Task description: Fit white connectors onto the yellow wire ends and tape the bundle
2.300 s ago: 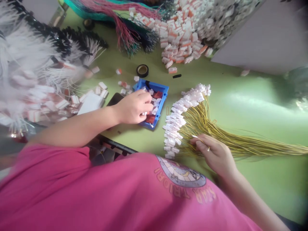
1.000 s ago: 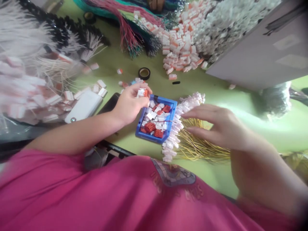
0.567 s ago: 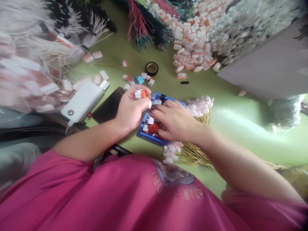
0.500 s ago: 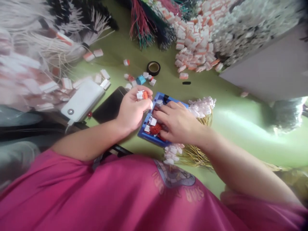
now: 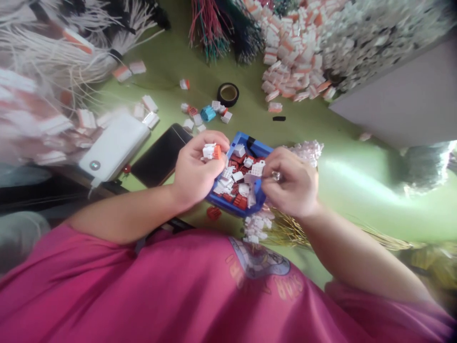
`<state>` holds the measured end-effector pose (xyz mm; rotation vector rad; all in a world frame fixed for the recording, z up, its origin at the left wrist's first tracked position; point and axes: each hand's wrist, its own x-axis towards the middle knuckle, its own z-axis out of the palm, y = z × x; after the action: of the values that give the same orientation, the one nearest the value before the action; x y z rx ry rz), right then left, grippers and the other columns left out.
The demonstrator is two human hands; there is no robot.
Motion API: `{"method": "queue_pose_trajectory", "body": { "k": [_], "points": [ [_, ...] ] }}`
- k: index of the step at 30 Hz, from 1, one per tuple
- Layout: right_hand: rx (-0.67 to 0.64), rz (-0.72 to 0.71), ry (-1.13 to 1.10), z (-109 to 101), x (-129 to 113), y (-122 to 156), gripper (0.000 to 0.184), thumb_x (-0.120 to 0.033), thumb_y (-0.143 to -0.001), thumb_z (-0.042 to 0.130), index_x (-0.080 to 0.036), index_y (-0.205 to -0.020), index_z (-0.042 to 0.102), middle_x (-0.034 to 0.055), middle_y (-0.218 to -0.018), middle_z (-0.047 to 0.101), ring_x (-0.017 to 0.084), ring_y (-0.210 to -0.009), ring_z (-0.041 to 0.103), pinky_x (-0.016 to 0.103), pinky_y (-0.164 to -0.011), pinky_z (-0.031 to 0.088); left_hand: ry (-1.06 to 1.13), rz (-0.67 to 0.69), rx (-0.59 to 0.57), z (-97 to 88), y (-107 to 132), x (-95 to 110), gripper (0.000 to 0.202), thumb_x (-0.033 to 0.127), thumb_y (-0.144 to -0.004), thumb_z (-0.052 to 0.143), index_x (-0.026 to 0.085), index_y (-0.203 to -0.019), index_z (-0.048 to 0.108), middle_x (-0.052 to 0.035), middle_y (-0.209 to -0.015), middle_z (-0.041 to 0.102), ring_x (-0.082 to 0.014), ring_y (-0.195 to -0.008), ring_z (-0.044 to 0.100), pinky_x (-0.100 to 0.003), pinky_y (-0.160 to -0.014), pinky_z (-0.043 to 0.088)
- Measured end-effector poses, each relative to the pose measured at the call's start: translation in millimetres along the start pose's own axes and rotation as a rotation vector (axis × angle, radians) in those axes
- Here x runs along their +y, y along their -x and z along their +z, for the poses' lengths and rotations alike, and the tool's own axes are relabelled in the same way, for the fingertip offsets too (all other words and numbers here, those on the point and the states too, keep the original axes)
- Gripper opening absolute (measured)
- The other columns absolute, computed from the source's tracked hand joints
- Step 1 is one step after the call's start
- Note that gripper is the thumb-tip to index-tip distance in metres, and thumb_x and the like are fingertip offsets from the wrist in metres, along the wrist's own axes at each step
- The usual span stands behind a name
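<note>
A small blue tray (image 5: 245,139) of red and white plastic connectors sits on the green table in front of me. My left hand (image 5: 196,169) is closed at the tray's left edge, pinching a white and orange connector (image 5: 211,151). Above the tray's right side, my right hand (image 5: 291,183) pinches a white connector (image 5: 257,168) between thumb and fingertips. A red connector (image 5: 213,212) lies on the table just below the tray. Under my right wrist lies a bundle of yellow wires (image 5: 285,229) ending in white connectors (image 5: 255,226).
A black phone (image 5: 160,155) and a white power bank (image 5: 113,146) lie left of the tray. A black tape roll (image 5: 228,94) and loose connectors sit behind it. Heaps of white and orange connectors (image 5: 285,57) and wire bundles fill the back. A grey box (image 5: 400,100) stands at the right.
My right hand left the yellow wires, reached into the blue tray and has now lifted out a white connector. My left hand picked a connector from the tray and keeps holding it.
</note>
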<state>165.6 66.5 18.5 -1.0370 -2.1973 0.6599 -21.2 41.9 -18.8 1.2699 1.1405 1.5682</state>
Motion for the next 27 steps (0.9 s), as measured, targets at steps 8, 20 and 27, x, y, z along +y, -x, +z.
{"method": "queue_pose_trajectory", "body": {
  "k": [8,20,27],
  "points": [
    [-0.198,0.348,-0.048,-10,-12,-26,0.009,-0.014,-0.067,0.049,-0.017,-0.072,0.056,0.0004,-0.07,0.06,0.012,-0.067,0.051,0.026,-0.06,0.038,-0.07,0.278,-0.021,-9.6,-9,13,0.017,0.007,-0.076,0.059,0.022,-0.082,0.06,-0.0016,-0.093,0.058,-0.0148,-0.089,0.057,-0.035,-0.077,0.047],
    [-0.699,0.224,0.61,-49,-27,-41,0.025,-0.021,-0.085,0.042,-0.019,-0.089,0.067,0.0067,-0.073,0.065,0.017,-0.065,0.058,0.03,-0.06,0.033,-0.294,0.355,-0.183,-5.8,-2,20,0.005,0.015,-0.079,0.058,0.02,-0.08,0.057,-0.0032,-0.092,0.059,-0.0155,-0.084,0.06,-0.035,-0.076,0.051],
    [-0.789,0.128,0.418,-38,-24,-42,0.029,-0.021,-0.086,0.04,-0.019,-0.099,0.066,0.0045,-0.079,0.068,0.014,-0.066,0.056,0.027,-0.061,0.032,-0.292,0.32,-0.209,-4.2,-2,19,0.01,0.011,-0.077,0.059,0.02,-0.081,0.058,-0.0025,-0.093,0.059,-0.0143,-0.085,0.059,-0.033,-0.078,0.051]
  ]
}}
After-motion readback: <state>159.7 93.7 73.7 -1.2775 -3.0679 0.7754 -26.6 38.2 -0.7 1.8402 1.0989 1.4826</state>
